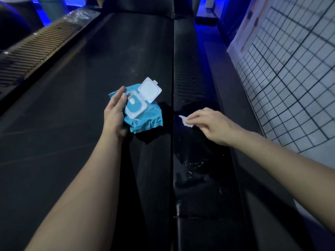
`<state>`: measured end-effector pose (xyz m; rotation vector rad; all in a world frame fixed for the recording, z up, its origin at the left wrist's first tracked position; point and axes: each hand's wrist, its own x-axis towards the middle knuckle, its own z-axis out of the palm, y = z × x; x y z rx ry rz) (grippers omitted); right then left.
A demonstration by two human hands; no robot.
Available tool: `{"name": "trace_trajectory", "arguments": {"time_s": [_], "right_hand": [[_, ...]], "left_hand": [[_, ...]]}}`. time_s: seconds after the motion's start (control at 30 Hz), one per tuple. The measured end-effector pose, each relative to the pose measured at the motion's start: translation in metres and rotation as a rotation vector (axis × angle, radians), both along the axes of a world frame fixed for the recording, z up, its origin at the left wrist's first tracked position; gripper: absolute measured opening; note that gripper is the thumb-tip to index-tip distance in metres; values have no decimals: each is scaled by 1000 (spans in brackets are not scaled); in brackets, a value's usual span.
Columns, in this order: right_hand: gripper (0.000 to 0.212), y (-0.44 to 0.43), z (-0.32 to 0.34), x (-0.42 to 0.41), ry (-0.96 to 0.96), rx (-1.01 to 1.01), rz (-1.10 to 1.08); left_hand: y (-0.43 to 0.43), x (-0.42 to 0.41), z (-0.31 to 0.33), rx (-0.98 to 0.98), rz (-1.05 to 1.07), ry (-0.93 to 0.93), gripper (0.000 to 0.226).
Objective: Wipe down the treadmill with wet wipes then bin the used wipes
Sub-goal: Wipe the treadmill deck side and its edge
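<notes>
While above the treadmill (72, 124), left hand (114, 113) around wipes pack (146, 119), right hand (212, 125) tight on wipe (185, 122).

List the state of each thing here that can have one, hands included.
wipe pack: held over the treadmill belt
lid: flipped open
wipe: crumpled, held to the side rail
side rail: wet, droplets showing
left hand: holds the wipe pack by its edge
right hand: pinches the wipe
</notes>
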<state>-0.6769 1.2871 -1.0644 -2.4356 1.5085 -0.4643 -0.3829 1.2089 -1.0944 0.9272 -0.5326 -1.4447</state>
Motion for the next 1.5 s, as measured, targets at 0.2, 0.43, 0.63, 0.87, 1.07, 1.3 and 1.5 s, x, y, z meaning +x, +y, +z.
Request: {"name": "trace_trajectory", "arguments": {"time_s": [0.2,0.43,0.63,0.87,1.07,1.3,1.5], "right_hand": [[46,35,-5,32,-161,51,170],[46,75,4,9,-59,228,183],[44,84,40,-4,-262,413,150],[29,66,40,-43,-44,117,-127],[29,76,50,-31,59,279,120],[27,102,21,18,-172,305,202],[21,96,7,32,-478,310,26]], "left_hand": [[0,-3,-1,-17,16,-35,33],[-3,1,-1,2,-28,-49,31],[-1,-1,-1,-11,-6,-47,30],[-1,-5,0,-28,-15,-123,25],[-1,-7,1,-32,-21,-157,29],[4,-9,5,-54,-1,-159,29],[4,-10,5,-39,11,-134,27]]}}
